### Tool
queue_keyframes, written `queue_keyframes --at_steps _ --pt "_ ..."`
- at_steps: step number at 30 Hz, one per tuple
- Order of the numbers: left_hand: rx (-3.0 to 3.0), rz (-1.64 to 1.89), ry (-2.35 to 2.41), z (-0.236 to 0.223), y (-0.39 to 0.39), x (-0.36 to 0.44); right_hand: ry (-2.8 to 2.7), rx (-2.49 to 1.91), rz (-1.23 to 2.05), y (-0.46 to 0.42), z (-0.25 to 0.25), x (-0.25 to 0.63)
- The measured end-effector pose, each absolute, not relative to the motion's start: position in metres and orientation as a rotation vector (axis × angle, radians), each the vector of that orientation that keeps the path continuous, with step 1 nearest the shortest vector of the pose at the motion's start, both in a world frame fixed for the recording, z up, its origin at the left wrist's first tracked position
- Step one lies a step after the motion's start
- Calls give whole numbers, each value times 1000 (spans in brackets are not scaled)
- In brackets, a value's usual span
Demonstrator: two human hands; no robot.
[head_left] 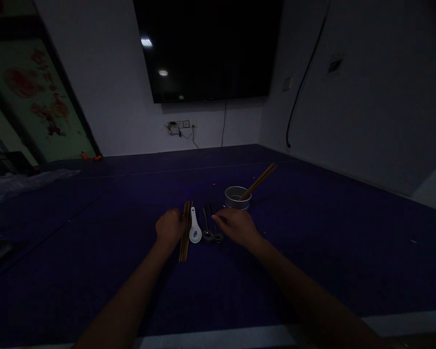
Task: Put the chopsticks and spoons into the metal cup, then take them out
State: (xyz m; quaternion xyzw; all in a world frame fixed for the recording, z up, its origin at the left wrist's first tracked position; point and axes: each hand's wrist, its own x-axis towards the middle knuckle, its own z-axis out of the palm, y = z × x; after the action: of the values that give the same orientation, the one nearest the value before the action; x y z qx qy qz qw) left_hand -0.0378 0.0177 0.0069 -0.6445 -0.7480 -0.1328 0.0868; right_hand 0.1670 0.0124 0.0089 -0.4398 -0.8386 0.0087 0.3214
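Several wooden chopsticks (185,240) lie side by side on the dark blue surface. My left hand (170,226) is curled closed against their left side, its thumb at the sticks; whatever the fingers hold, if anything, is hidden. Just right of the chopsticks rests a white soup spoon (195,234) with a blue mark in its bowl. Two metal spoons lie farther right: one metal spoon (207,235) is untouched, and the other metal spoon (218,237) has its handle pinched between the thumb and fingers of my right hand (237,224). All the spoon bowls point toward me.
Behind my right hand stands a round metal container (237,204) with chopsticks (259,181) leaning out to the right. Crumpled clear plastic (32,184) lies at the far left. A large screen (210,48) hangs on the wall above sockets (181,124) and cables.
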Motion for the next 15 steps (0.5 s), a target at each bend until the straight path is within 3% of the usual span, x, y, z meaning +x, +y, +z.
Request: queue_keyframes --at_steps 15 --pt "-2015 -376 -2299 1 21 -41 -2462 -1333 67 19 3 169"
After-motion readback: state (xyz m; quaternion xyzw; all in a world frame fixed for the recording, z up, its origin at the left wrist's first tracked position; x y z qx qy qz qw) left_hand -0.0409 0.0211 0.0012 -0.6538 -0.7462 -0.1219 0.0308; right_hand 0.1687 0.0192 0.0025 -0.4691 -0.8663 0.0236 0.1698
